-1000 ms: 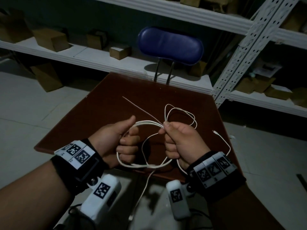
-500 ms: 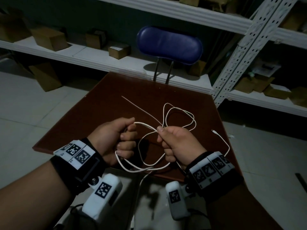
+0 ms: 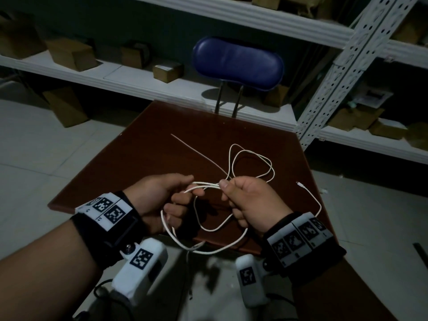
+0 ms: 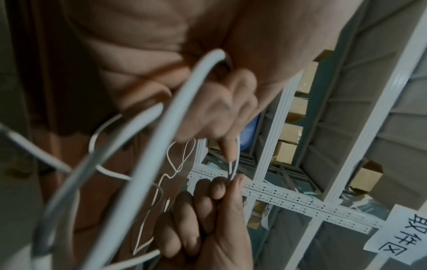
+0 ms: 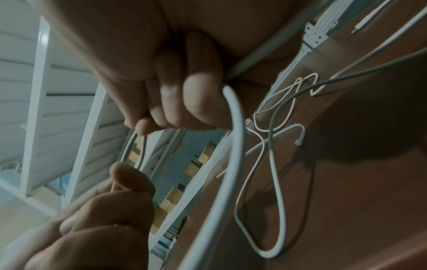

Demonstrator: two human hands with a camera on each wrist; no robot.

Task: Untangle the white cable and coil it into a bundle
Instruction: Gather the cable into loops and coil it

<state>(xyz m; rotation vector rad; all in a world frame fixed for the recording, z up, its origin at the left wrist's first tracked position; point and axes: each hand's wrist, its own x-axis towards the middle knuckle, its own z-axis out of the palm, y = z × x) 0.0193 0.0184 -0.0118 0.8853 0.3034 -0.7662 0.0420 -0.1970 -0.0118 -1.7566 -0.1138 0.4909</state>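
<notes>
The white cable (image 3: 206, 185) runs as a few near-parallel strands between my two hands above the near edge of the brown table (image 3: 143, 163). My left hand (image 3: 183, 185) pinches the strands between thumb and curled fingers. My right hand (image 3: 225, 189) pinches them a short way to the right. Loose loops (image 3: 252, 158) lie on the table beyond my right hand, and the small connector end (image 3: 300, 184) rests at the right. A larger loop (image 3: 208, 251) hangs below both hands. The left wrist view shows the cable (image 4: 161, 146) close and blurred; the right wrist view shows the cable (image 5: 238, 127) leaving my curled fingers (image 5: 184, 102).
A thin pale strip (image 3: 196, 151) lies diagonally on the table. A blue chair back (image 3: 238, 63) stands behind the far edge. White metal shelving (image 3: 324, 89) with cardboard boxes (image 3: 71, 54) fills the background. Grey floor surrounds the table.
My right hand dipped towards the left hand and came back up. The strands between my hands are now straighter, and the loop under them hangs a little lower.
</notes>
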